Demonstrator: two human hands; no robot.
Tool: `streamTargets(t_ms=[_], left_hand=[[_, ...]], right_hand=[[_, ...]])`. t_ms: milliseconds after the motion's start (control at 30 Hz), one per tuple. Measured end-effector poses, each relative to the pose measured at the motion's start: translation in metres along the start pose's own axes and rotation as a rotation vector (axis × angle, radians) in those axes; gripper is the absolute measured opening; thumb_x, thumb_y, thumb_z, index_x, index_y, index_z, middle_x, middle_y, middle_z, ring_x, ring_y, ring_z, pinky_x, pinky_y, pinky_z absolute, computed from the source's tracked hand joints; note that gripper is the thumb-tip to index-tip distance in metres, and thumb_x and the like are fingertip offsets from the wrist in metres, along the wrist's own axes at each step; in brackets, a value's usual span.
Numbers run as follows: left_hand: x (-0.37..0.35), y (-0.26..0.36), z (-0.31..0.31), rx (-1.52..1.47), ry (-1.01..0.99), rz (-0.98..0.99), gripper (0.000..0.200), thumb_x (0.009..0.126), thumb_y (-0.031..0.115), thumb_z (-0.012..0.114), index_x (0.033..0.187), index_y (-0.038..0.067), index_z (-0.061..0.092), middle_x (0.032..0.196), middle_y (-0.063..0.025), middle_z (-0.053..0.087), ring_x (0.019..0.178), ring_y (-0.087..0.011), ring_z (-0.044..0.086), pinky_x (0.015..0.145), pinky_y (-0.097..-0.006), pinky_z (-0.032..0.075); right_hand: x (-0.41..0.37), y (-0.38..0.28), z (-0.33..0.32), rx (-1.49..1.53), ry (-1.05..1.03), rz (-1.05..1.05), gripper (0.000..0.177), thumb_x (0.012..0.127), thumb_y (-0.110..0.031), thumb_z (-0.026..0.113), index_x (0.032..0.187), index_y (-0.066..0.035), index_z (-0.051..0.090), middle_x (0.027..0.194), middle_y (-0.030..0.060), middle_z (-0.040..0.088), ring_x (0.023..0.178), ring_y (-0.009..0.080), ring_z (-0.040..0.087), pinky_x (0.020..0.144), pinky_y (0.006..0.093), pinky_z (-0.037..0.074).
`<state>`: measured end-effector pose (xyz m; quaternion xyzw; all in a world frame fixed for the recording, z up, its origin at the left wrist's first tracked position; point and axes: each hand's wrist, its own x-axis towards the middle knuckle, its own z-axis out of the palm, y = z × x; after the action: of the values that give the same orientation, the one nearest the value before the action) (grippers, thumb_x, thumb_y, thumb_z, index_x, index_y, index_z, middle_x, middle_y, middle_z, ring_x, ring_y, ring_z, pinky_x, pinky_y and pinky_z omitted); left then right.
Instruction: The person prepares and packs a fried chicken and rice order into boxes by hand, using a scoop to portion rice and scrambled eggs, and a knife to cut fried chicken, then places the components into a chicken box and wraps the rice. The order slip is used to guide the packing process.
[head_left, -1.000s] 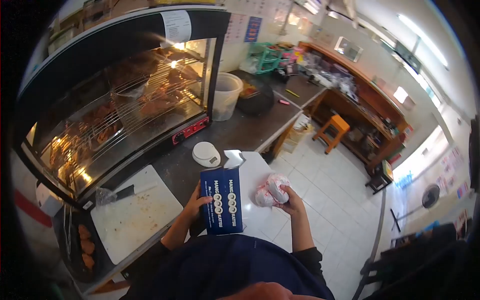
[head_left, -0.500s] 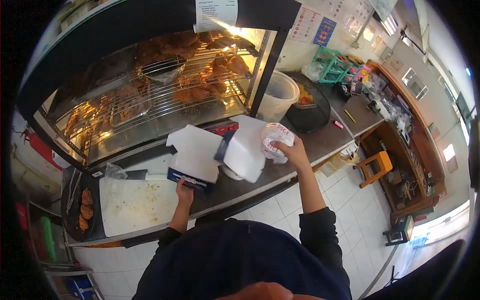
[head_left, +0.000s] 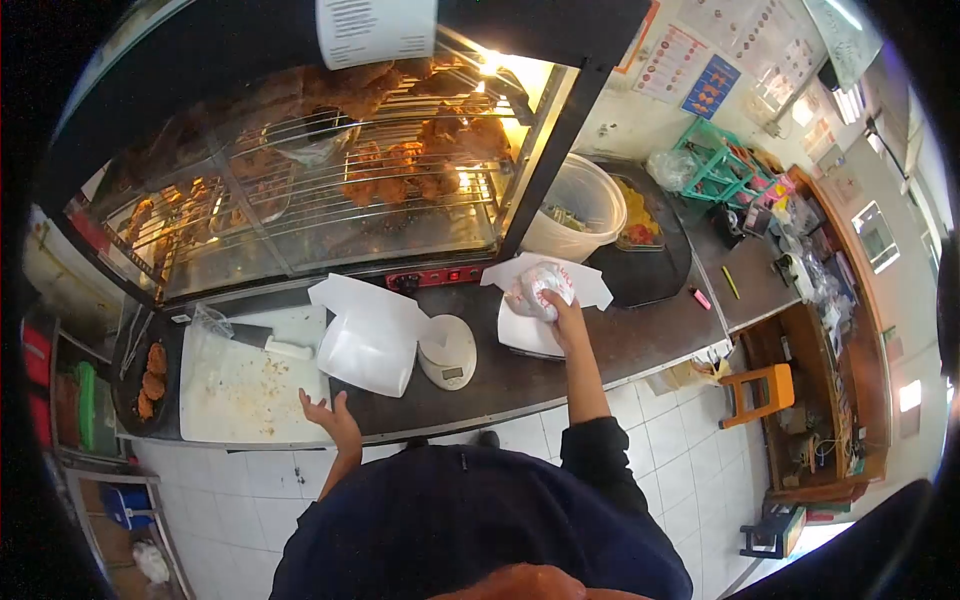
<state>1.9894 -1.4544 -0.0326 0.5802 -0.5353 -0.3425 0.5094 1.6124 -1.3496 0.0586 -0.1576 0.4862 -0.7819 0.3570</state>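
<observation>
The right fingers (head_left: 554, 300) hold tight to the pack (head_left: 532, 290), over or in the right box (head_left: 527, 332) on the bench (head_left: 640, 318). The left fingers (head_left: 319, 409) are spread. It looks like packing; next calls for letting go gently.

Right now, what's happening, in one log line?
Right hand: holding wrapped bundle at right box | Left hand: open, empty, near left box | Scale: between boxes

Scale (head_left: 450, 356) stands between white boxes (head_left: 366, 352); front strip of counter (head_left: 500, 388) passable.
</observation>
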Motion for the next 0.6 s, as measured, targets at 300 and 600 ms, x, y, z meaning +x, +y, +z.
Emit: streamTargets(t_ms=[300, 600], left_hand=[[-0.026, 0.028, 0.011, -0.106, 0.023, -0.185, 0.041, 0.085, 0.022, 0.036, 0.122, 0.005, 0.030, 0.122, -0.0103, 0.024, 0.098, -0.0196, 0.035, 0.082, -0.0269, 0.028], [-0.053, 0.052, 0.074, -0.083, -0.336, 0.005, 0.033, 0.075, 0.010, 0.044, 0.108, 0.004, 0.043, 0.096, -0.0076, 0.046, 0.090, -0.0214, 0.044, 0.081, -0.0333, 0.035]], right_hand=[[0.028, 0.073, -0.069, -0.031, 0.018, 0.472, 0.045, 0.069, -0.015, 0.065, 0.109, -0.006, 0.046, 0.097, 0.0074, 0.054, 0.089, 0.0223, 0.053, 0.069, 0.0392, 0.046], [0.040, 0.078, -0.097, -0.206, 0.021, 0.623, 0.050, 0.070, -0.025, 0.064, 0.113, -0.011, 0.043, 0.101, 0.0097, 0.054, 0.090, 0.0260, 0.054, 0.074, 0.0497, 0.042]])
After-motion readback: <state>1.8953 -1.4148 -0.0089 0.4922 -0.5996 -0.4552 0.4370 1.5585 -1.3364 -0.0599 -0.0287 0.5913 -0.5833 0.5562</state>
